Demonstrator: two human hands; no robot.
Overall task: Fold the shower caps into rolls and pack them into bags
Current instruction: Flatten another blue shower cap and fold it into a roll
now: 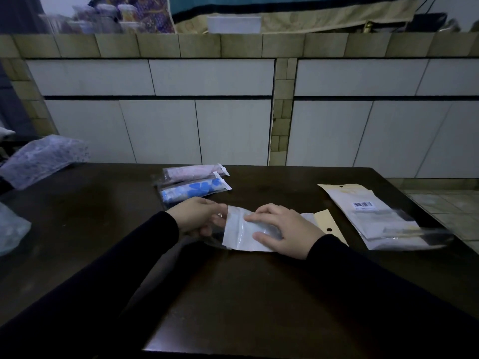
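Head view. Dark table [77, 216], lower two thirds of the frame.

Left hand [199, 216], centre of frame: sleeve entering from the lower left, fingers curled, pinching the left end of a clear bag [245, 233] lying flat on the table.

Right hand [282, 229], just right of centre: sleeve entering from the lower right, palm down, fingers spread and nearly straight, pressing on the bag's pale contents. Whether a rolled cap is inside cannot be told.

Bag's tan header flap [329, 224]: protrudes right of the right hand.

Two packed rolls, above the hands near the far table edge: pink roll [191, 172] behind, blue-patterned roll [193, 190] in front, touching side by side. The blue one lies just beyond the left hand.

Stack of spare bags [375, 216], right of frame, reaching to the right table edge, well apart from the right hand.

Loose shower caps [44, 159], upper left, at the table's left edge.

Bare table surface lies below the hands and between the left hand and the caps.
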